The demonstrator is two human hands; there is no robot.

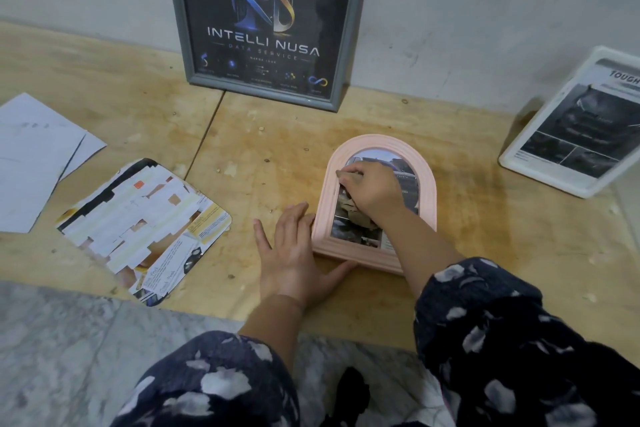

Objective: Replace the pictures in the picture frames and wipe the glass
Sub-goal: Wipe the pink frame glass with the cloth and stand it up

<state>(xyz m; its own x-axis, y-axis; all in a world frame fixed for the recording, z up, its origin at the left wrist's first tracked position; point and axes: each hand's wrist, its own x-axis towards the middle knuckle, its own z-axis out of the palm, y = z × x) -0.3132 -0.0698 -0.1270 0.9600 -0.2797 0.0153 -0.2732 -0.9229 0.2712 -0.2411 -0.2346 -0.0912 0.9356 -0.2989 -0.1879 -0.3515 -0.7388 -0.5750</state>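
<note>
- A pink arch-topped picture frame (375,203) lies flat, glass up, on the worn plywood desk (450,218), near its front edge and right of centre.
- The right hand (372,189) rests on the frame's glass, fingers curled and clamped on a crumpled brownish cloth or paper wad (356,215); its fingertips sit near the upper left of the arch.
- The left hand (294,253) lies flat on the desk at the frame's lower left corner, fingers apart and straight, fingertips against the frame's left side and thumb along its bottom edge.
- A grey rectangular picture frame with a dark logo print (265,28) leans upright against the wall, behind the pink frame and well apart.
- A white-bordered frame holding a black-and-white page (575,135) stands tilted at the far right.
- A cut-out magazine picture with rounded corners (145,229) lies left of the left hand, with white paper sheets (34,159) beyond it.
</note>
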